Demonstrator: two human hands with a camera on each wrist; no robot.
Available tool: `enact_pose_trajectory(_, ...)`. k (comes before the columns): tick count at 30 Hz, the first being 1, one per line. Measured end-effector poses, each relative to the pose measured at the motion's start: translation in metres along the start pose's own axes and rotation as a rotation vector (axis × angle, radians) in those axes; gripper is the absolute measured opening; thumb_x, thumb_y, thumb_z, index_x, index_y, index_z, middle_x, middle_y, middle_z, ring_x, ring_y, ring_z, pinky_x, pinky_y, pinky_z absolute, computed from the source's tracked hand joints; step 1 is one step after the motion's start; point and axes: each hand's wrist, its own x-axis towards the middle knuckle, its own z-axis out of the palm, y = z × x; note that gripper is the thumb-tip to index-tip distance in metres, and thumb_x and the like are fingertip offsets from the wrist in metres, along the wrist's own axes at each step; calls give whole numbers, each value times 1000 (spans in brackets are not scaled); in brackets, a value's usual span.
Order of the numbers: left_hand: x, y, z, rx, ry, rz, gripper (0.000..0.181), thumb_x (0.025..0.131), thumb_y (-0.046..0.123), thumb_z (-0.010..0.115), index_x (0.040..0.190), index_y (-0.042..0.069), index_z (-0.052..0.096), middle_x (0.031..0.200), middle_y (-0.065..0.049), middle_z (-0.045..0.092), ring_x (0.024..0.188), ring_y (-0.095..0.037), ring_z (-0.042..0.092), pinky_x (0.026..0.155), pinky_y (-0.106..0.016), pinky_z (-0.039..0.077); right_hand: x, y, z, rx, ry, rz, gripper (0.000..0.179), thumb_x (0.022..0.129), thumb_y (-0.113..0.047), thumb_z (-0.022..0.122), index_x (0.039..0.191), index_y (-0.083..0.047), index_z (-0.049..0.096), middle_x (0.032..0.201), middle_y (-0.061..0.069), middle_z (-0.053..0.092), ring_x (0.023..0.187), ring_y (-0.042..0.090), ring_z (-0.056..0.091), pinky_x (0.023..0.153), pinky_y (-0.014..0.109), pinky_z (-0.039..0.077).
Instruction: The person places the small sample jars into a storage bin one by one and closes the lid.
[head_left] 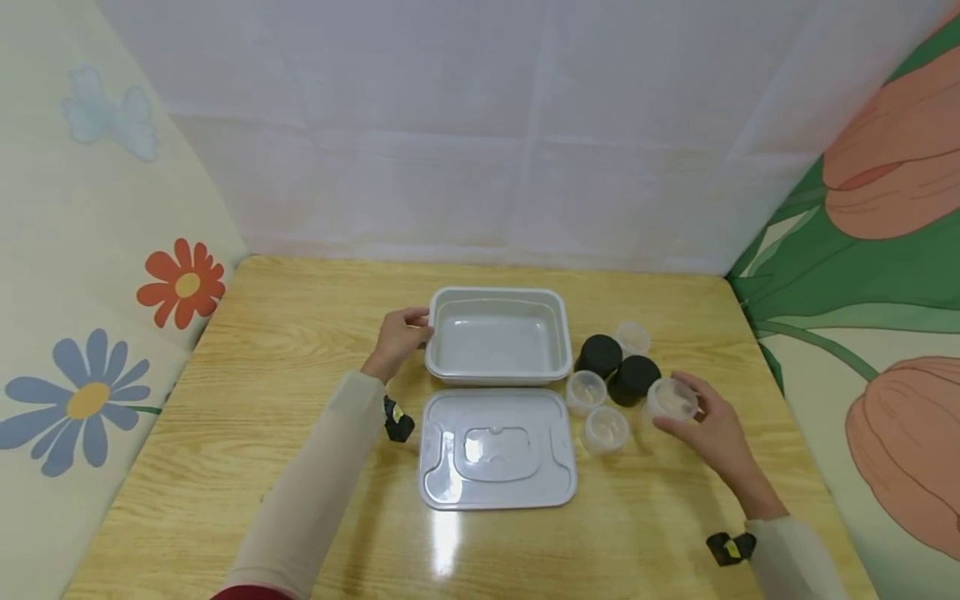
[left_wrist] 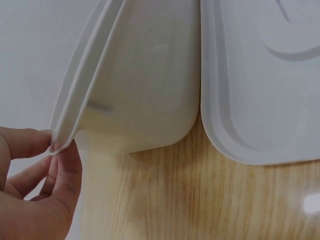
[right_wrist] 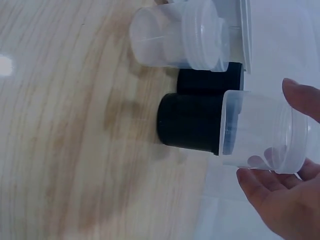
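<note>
A white rectangular plastic container [head_left: 498, 337] stands uncovered near the middle of the table. My left hand [head_left: 401, 340] pinches its left rim between thumb and fingers, as the left wrist view shows. In front of the container lies its pale flat lid [head_left: 497, 493]. My right hand [head_left: 712, 429] grips a small clear round jar [right_wrist: 255, 130] with thumb and fingers on opposite sides. Beside that jar are two black canisters [head_left: 634, 379]. More clear jars [head_left: 606, 429] stand between the canisters and the lid, and another clear jar [head_left: 632, 337] is behind them.
The wood-grain table [head_left: 300, 333] meets a white cloth backdrop [head_left: 450, 192] at the back. Floral panels [head_left: 97, 292] flank the table on both sides. Each wrist wears a small black camera mount [head_left: 397, 421].
</note>
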Motion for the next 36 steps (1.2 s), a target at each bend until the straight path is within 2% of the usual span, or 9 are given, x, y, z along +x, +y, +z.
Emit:
enact_pose_trajectory(11,1,-1,1,-6,15,12,45,88,-5,55,133,-6,50,112,-19,54,77,-10,56,71,-19,58,12,-15,-2,-28,-16,-52,68,82,-16,75,140,-2,42,136,24,46,119,35,47,97,59,43)
enact_pose_trajectory(14,1,0,2,-12,20,6,45,89,-4,55,133,-5,50,114,-19,54,78,-10,57,72,-20,58,16,-17,1,-40,-10,-78,67,81,-17,76,139,-4,45,133,20,50,112,15,51,94,37,50)
enact_pose_trajectory(17,0,-1,2,-15,23,-6,45,89,-4,55,133,-4,51,116,-20,54,82,-13,57,73,-21,58,20,-19,5,-37,-13,-99,66,80,-16,77,138,-5,47,133,17,52,105,-1,49,86,16,46)
enact_pose_trajectory(19,0,-1,3,-17,24,-9,45,89,-4,55,134,-3,50,117,-20,54,86,-15,58,74,-22,58,22,-22,7,-22,-26,-104,67,80,-14,77,138,-4,46,134,18,51,108,4,52,87,18,48)
enact_pose_trajectory(24,0,-2,3,-27,20,3,45,89,-4,55,134,-5,49,115,-20,54,89,-18,58,76,-24,59,27,-28,11,6,-57,-97,69,80,-12,77,139,-1,43,137,21,47,116,32,51,94,50,48)
enact_pose_trajectory(26,0,-4,3,-31,16,10,45,89,-4,54,134,-6,49,113,-18,53,87,-16,58,76,-24,59,29,-30,13,4,-57,-103,69,79,-12,77,139,-2,44,135,21,49,111,27,53,92,46,50)
enact_pose_trajectory(30,1,-5,2,-27,6,13,45,90,-3,54,135,-6,48,112,-16,51,84,-14,56,75,-23,59,34,-31,18,4,-54,-118,68,77,-11,78,137,-2,47,128,21,54,99,12,55,79,23,50)
enact_pose_trajectory(32,2,-5,1,-22,3,16,45,90,-3,54,135,-6,48,112,-16,51,85,-14,56,74,-22,58,36,-31,21,12,-60,-118,68,77,-11,79,137,-1,46,126,22,55,99,15,57,74,16,48)
enact_pose_trajectory(36,1,-5,2,-26,2,16,44,91,-3,54,134,-6,48,111,-16,51,86,-15,56,72,-22,58,42,-32,26,20,-80,-107,69,77,-10,78,137,-1,45,126,24,54,106,33,57,73,13,48)
